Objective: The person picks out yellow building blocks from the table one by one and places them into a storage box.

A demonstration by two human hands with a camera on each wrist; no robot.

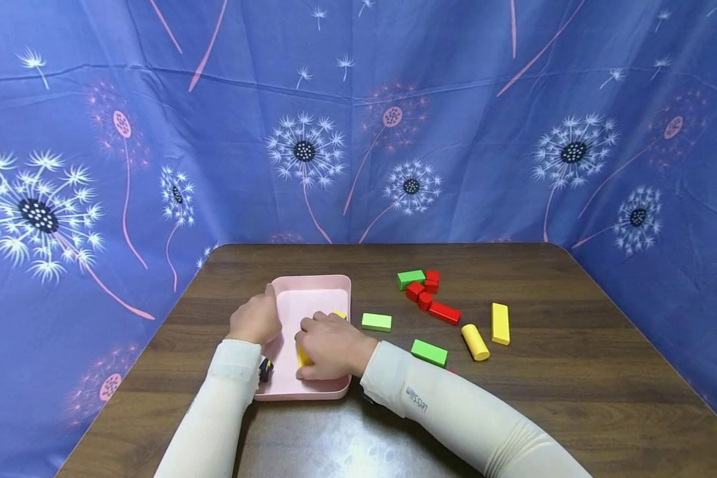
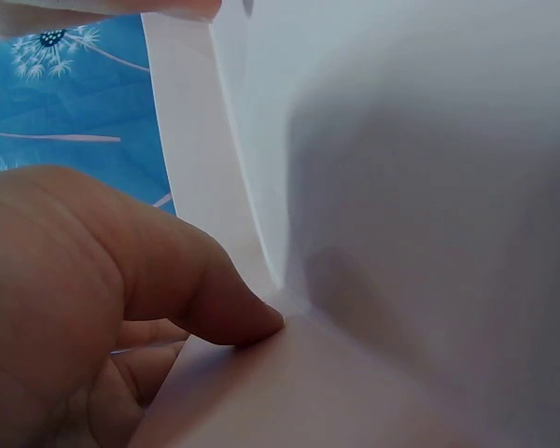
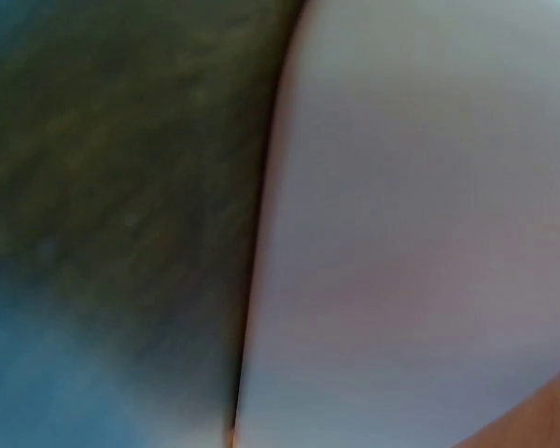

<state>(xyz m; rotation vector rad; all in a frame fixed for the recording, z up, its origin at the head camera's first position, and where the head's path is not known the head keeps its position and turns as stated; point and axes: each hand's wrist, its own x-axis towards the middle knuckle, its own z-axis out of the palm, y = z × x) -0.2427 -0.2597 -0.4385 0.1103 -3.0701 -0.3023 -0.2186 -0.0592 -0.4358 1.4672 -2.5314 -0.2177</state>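
Shows, nearest, two white sleeves (image 1: 215, 405) over a dark wood table (image 1: 573, 392). Next, inside a pink tray (image 1: 293, 305), a right hand (image 1: 334, 346) laid over at least one mostly covered yellow piece (image 1: 303, 358); impossible to tell grasping from resting. Slightly farther, a left hand (image 1: 255, 320) gripping the tray's left wall from both faces. Right of the tray, from near to far: a green block (image 1: 429, 353), a yellow cylinder (image 1: 475, 342), a yellow block (image 1: 500, 324), a light green block (image 1: 376, 322), clustered red blocks (image 1: 445, 313), a second green block (image 1: 411, 279). Behind, a blue dandelion-print curtain (image 1: 466, 146).
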